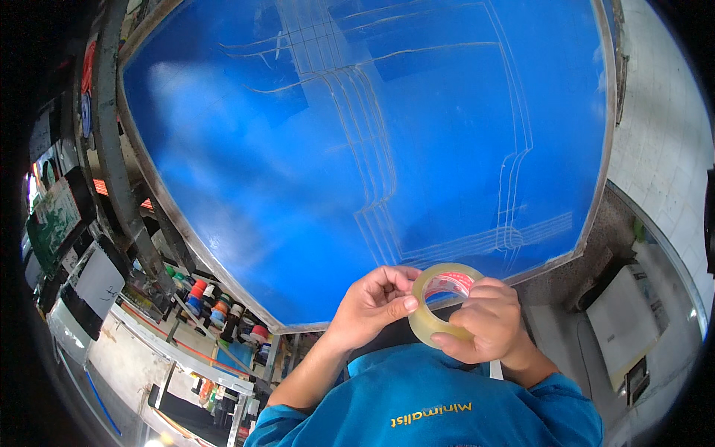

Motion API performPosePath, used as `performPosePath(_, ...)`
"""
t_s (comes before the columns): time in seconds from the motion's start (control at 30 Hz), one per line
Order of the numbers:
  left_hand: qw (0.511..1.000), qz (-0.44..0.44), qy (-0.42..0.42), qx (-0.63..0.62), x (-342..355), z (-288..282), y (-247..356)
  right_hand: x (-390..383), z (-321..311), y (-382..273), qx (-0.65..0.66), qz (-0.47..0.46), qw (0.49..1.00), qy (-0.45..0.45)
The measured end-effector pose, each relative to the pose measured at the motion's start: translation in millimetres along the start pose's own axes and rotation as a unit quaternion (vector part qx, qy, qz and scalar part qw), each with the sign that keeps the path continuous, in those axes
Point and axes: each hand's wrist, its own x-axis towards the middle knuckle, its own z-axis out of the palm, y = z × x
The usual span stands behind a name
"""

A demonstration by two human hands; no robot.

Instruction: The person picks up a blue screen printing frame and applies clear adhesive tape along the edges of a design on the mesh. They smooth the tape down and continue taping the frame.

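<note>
A roll of clear, yellowish packing tape (427,328) with a red-and-white printed inner core is held up in front of my chest. My right hand (493,320) grips it from the right side, with the thumb along the lower edge and fingers curled over the rim. My left hand (376,304) is closed at the roll's left edge, thumb and fingertips pinched against it. Whether a tape end lies between those fingertips cannot be made out. Just beyond both hands is a large blue framed panel (261,171) marked with thin pale lines and strips.
Shelving at the lower left carries several small bottles and jars (216,309) with coloured caps. Beside it runs a metal post (123,164). A white board or box (622,328) stands at the lower right. Pale tiles (663,112) extend along the right.
</note>
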Motion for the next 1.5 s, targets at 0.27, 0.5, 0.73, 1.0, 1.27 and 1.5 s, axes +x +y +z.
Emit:
performPosePath(0.27,1.0,-0.016,0.012,-0.003,1,-3,-1,-1,2,2,0.009,0.006,1.0,0.006)
performPosePath(0.5,0.999,0.032,0.012,0.003,4,1,3,-1,3,2,0.011,0.003,1.0,0.014)
performPosePath(0.73,0.981,0.036,0.058,0.183,-10,-1,10,-1,5,-1,-0.002,0.009,1.0,0.001)
performPosePath(1.0,0.981,0.041,0.046,0.182,-13,-17,8,-4,4,4,0.128,0.021,0.992,-0.005)
performPosePath(1.27,0.915,0.135,0.045,0.378,-5,-8,7,-10,3,11,0.201,0.046,0.979,-0.007)
performPosePath(1.5,0.97,0.052,-0.03,0.236,-14,-14,9,-22,3,19,0.275,0.098,0.956,0.032)
